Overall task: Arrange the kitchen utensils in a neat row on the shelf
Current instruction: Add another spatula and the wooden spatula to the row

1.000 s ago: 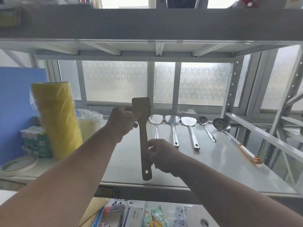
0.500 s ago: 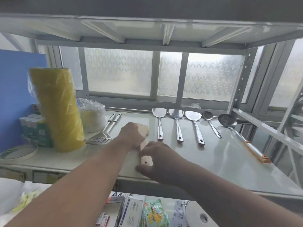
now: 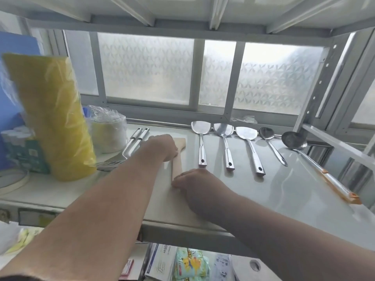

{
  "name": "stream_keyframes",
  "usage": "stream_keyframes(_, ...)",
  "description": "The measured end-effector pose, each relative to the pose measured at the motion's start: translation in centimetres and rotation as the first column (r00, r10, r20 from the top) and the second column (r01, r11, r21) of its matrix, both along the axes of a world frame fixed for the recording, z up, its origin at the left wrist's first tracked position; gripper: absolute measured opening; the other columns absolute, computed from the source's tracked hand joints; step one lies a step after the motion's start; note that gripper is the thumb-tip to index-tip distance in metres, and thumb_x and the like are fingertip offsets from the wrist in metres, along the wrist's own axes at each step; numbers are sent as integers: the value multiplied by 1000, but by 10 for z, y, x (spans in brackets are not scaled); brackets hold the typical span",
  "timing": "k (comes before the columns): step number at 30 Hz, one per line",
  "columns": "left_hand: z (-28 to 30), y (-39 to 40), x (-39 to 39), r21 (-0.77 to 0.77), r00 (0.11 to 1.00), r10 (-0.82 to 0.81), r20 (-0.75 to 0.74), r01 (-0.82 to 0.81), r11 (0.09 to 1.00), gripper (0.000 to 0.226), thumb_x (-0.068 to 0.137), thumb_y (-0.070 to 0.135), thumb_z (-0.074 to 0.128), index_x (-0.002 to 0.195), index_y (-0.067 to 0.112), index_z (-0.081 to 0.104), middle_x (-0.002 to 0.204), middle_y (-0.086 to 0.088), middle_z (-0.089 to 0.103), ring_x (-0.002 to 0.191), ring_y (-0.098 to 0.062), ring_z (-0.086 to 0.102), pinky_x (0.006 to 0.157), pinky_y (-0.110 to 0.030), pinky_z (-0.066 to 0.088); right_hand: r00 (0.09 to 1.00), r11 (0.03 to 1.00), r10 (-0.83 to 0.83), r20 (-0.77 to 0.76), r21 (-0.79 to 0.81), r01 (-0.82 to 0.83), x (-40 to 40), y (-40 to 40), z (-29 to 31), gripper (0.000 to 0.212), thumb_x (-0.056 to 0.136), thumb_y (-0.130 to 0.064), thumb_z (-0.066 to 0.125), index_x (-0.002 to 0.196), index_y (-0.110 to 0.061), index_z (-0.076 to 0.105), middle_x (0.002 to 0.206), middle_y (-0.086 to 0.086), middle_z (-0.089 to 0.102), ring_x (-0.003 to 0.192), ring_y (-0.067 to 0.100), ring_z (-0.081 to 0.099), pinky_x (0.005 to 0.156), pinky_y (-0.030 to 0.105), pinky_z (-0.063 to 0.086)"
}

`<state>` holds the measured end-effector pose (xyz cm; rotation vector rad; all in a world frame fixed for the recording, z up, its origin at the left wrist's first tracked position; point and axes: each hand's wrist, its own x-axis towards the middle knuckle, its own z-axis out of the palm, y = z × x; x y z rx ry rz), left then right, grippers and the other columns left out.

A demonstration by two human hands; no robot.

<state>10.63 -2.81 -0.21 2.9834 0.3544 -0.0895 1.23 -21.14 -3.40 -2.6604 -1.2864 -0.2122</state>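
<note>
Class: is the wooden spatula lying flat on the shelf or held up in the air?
Lying flat: the wooden spatula rests on the shelf, both hands on it.

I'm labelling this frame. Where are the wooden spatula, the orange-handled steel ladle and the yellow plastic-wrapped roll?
Wooden spatula [image 3: 177, 164]: head view, on its handle.
Orange-handled steel ladle [image 3: 293, 140]: head view, on its bowl.
Yellow plastic-wrapped roll [image 3: 53, 116]: head view, mid-body.
</note>
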Motion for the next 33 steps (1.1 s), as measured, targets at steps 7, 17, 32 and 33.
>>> stream_keyframes(7,-2,4,4,-29,995,-68,-79,66,997,50,114,46,27,164,48,27,171,-2,33,156,-32,31,123,-43,25,1000,998,-27,15,-53,27,42,26,6,19,87,-2,51,79,-15,62,80,7,60,79,33,62,70,48,59)
stream_keyframes(17,-20,16,22,-310,981,38,190,24,950,26,101,48,65,127,53,70,140,3,67,142,-25,48,118,-44,39,997,997,59,46,41,-60,59,31,-1,29,83,0,55,96,-18,73,81,0,57,83,30,61,68,44,57)
stream_keyframes(32,-37,26,42,-369,995,72,71,-41,929,39,87,70,46,124,81,52,161,6,47,156,-21,25,125,-50,28,1000,992,-11,-17,123,13,58,32,0,36,76,5,51,96,-17,72,87,0,62,87,30,62,74,45,58)
stream_keyframes(33,-38,26,43,-362,995,73,68,-44,931,39,86,72,44,123,83,50,160,5,47,155,-24,25,125,-50,28,1000,992,-14,-19,121,16,59,32,1,36,76,5,52,97,-17,72,88,1,63,88,30,62,76,45,58)
